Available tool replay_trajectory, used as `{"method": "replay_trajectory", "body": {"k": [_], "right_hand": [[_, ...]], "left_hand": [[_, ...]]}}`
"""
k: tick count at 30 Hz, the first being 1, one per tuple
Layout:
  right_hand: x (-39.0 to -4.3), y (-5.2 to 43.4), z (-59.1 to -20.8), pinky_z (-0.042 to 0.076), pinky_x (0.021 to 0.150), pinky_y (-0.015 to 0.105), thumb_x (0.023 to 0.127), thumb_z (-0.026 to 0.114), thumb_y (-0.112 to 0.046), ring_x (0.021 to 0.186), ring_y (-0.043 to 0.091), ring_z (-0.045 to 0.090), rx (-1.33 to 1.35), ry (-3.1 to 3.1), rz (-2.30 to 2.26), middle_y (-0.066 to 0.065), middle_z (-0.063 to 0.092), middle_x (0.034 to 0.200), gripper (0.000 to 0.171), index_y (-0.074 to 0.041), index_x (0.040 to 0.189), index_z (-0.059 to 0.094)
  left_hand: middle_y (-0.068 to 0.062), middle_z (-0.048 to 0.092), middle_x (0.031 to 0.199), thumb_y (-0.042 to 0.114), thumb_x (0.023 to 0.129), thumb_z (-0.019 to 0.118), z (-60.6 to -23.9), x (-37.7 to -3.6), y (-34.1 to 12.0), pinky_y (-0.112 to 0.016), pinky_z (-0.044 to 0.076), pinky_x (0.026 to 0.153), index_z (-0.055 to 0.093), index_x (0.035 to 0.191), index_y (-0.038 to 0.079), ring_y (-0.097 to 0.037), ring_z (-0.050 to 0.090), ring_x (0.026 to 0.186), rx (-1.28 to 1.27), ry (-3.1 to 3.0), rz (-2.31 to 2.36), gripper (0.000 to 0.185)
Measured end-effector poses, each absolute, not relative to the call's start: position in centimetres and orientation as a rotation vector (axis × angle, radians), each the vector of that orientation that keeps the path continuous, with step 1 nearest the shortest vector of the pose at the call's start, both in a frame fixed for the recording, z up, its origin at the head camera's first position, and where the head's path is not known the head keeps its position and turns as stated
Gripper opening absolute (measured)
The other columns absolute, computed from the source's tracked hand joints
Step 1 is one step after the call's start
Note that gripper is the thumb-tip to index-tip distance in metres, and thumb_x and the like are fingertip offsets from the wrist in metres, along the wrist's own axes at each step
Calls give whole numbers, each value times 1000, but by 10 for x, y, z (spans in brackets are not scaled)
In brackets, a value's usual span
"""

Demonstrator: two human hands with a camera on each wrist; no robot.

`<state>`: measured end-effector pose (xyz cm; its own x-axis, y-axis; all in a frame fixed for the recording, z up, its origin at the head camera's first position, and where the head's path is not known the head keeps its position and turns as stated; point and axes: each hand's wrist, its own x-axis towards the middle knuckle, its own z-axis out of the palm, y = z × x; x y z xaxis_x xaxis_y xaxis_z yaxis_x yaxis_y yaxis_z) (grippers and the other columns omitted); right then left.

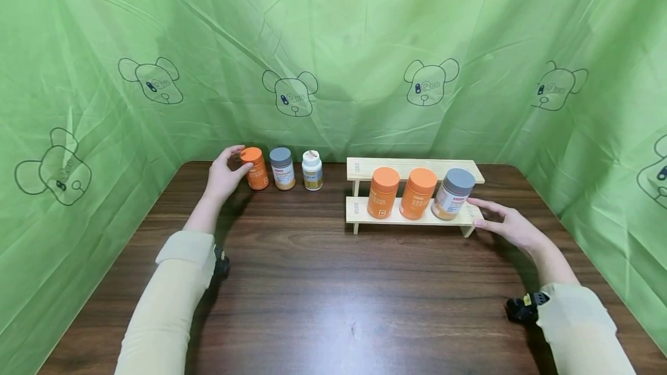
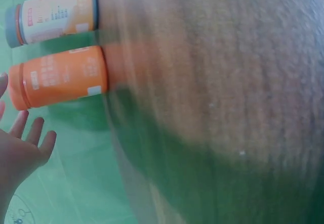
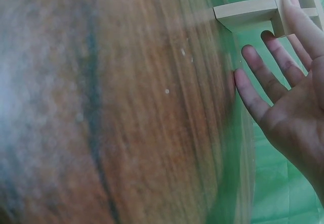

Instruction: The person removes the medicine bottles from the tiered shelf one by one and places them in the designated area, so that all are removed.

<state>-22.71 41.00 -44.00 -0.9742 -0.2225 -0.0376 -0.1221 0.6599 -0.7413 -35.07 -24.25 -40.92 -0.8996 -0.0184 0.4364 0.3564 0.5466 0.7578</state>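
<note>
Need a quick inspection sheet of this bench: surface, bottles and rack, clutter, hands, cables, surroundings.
Surface: dark wood table, bare in front.
Job's things: orange bottle, grey-capped bottle, white bottle at the back; wooden rack holds two orange bottles and a tilted grey-lidded jar.
Clutter: nothing seen.
Hands: left hand touches the orange bottle; right hand open beside the jar.
Cables: nothing seen.
Surroundings: green cloth.

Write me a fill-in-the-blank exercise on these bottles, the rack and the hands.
The wooden rack holds ___ bottles on its lower shelf.
The rightmost bottle on the rack has a ___ cap.
The left hand touches a bottle with an ___ cap.
The right hand lies beside the rack with its fingers ___.

Missing words: three; grey; orange; straight
</note>
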Motion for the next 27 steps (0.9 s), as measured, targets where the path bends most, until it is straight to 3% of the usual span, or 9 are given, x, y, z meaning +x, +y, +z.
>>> {"method": "replay_trajectory", "body": {"k": [4,6,14,22,27], "right_hand": [[-227,410,-441,34,85,7,92,61,-31,117,-2,39,-298,2750,-1219,17,38,146,57,-22,144,40],[-227,411,-441,34,85,8,92,61,-30,113,-7,38,-305,2749,-1226,17,38,146,57,-22,144,40],[-227,410,-440,34,87,10,92,61,-29,117,-1,38,-313,2768,-1220,16,39,146,56,-23,144,40],[-227,409,-440,35,86,9,92,62,-29,113,-7,39,-322,2763,-1233,16,40,145,57,-22,145,40],[-226,409,-440,33,86,8,92,62,-30,119,0,38,-308,2763,-1225,15,39,146,58,-24,145,40]], "left_hand": [[-18,55,131,17,86,69,-398,-343,-239,-53,36,101,53,130,4,-38,46,123,-234,-2410,-1261,49],[-16,54,132,17,87,69,-393,-340,-236,-54,35,102,53,130,5,-38,44,124,-212,-2424,-1244,48],[-12,50,137,18,87,68,-374,-330,-225,-53,35,103,52,133,9,-34,40,129,-183,-2455,-1255,49],[-10,48,140,19,87,68,-354,-317,-212,-54,34,104,51,134,11,-33,39,132,-232,-2458,-1276,51],[-6,47,142,23,87,69,-343,-308,-201,-52,32,106,50,135,16,-31,38,132,-244,-2470,-1304,52]]}}
